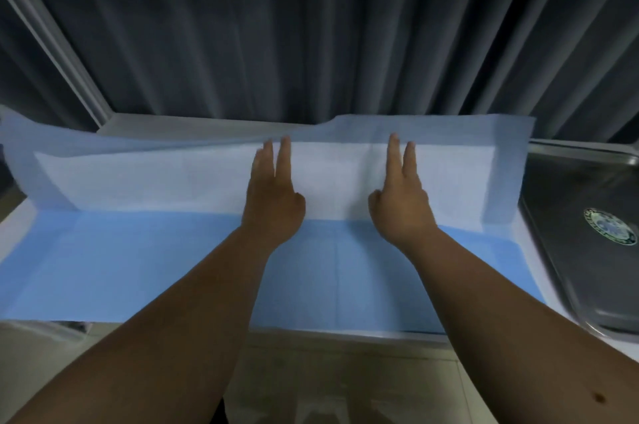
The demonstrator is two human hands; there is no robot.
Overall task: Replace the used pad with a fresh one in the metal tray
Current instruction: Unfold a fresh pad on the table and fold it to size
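Head view: fingers of my left hand point(273, 197) and my right hand point(401, 202) lie flat and extended, the visible ones slightly parted, pinching nothing, pressing on the white face of the pad point(173, 250). Its far half is folded toward me, white side up; the near half shows blue and lies spread beneath my forearms. At the right sits the metal tray point(567, 202), holding only a round green-and-white sticker point(610, 226). Dark curtains point(311, 26) hang behind.

Metal tray point(567, 181) cut off right
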